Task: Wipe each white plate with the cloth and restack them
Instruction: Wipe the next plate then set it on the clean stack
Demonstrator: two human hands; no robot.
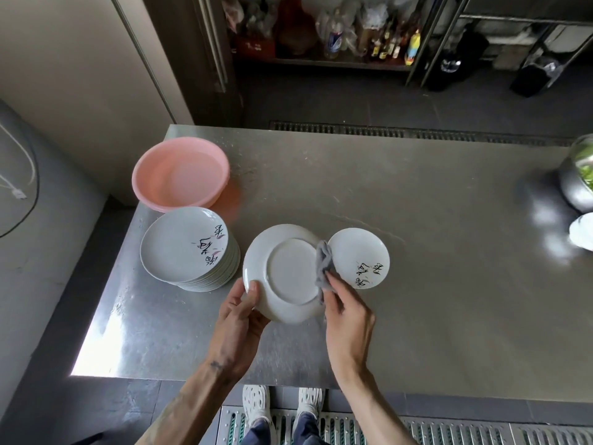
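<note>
Steel table [417,220]: left grip [239,316] holds upturned plate [288,271] by rim; right grip [348,313] pinches cloth [324,264], wiping underside. Next, probably: stack on lone plate [356,252].

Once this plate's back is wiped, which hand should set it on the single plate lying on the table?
Probably the left hand: it grips the upturned plate by its rim, while the right hand pinches the grey cloth. The single plate lies just beside.
</note>
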